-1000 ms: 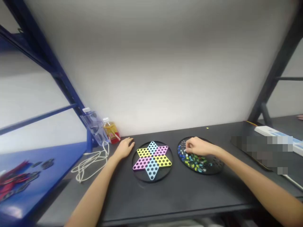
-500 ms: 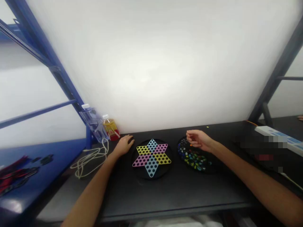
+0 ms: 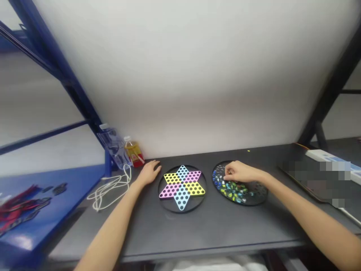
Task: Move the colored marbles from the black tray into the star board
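A Chinese checkers board [image 3: 182,192], a six-pointed star in pink, yellow and light blue inside a round black rim, lies in the middle of the table with its holes showing dark. My left hand [image 3: 149,172] rests flat on the tabletop just left of the board, fingers spread. To the right is a round black tray [image 3: 258,205] with many glass marbles [image 3: 232,192] in blue, green, yellow and clear. Over its upper part, my right hand [image 3: 239,171] reaches down with fingertips pinched among the marbles. What they hold, if anything, is hidden.
A juice bottle [image 3: 134,153] and a clear bottle in a transparent holder [image 3: 114,146] stand against the wall at left. A white cable [image 3: 108,191] lies coiled before them. At right are a dark tablet-like slab [image 3: 313,184], partly blurred, and a white power strip [image 3: 329,160].
My right hand has dropped from above the tray to the marbles, its fingers curling downward. An orange marble seen beneath it before is no longer visible. My left hand stays put.
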The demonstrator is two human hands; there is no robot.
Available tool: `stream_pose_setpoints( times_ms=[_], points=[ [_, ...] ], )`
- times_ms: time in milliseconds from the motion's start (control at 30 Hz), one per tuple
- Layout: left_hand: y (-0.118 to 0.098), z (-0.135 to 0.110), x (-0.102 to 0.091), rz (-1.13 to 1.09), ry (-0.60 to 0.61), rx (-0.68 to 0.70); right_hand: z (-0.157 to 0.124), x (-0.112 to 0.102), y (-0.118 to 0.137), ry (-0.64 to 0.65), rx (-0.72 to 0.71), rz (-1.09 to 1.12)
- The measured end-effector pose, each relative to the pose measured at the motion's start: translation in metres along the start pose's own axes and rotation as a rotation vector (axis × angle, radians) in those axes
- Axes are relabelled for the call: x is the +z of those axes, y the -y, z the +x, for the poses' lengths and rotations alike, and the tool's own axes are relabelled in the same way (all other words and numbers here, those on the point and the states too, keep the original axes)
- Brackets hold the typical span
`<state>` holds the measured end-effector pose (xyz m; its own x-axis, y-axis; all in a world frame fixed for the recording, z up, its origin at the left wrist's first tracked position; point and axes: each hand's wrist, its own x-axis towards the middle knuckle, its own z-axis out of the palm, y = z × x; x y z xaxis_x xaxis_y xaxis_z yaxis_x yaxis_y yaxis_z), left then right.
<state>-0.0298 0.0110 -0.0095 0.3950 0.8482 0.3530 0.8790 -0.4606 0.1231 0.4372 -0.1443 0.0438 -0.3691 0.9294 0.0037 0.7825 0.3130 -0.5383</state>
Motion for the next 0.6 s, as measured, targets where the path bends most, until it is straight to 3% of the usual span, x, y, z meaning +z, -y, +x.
stream_pose_setpoints(
  times_ms=[167,300,400,500,600],
  points=[
    [0.001,0.000,0.001,0.001,-0.001,0.021,0.002,-0.001,-0.004,0.012,0.072,0.257],
    [0.003,0.001,0.003,0.000,0.015,-0.007,0.002,-0.008,-0.015,-0.067,0.163,0.834],
    [0.002,0.001,0.003,-0.016,0.019,-0.010,0.003,-0.012,-0.020,-0.084,0.121,1.174],
    [-0.001,0.000,0.001,-0.028,0.011,-0.004,0.005,-0.011,-0.020,-0.118,0.090,1.242],
    [-0.004,-0.001,-0.001,-0.034,0.008,-0.007,0.004,-0.010,-0.020,-0.175,0.106,1.078]
  ],
)
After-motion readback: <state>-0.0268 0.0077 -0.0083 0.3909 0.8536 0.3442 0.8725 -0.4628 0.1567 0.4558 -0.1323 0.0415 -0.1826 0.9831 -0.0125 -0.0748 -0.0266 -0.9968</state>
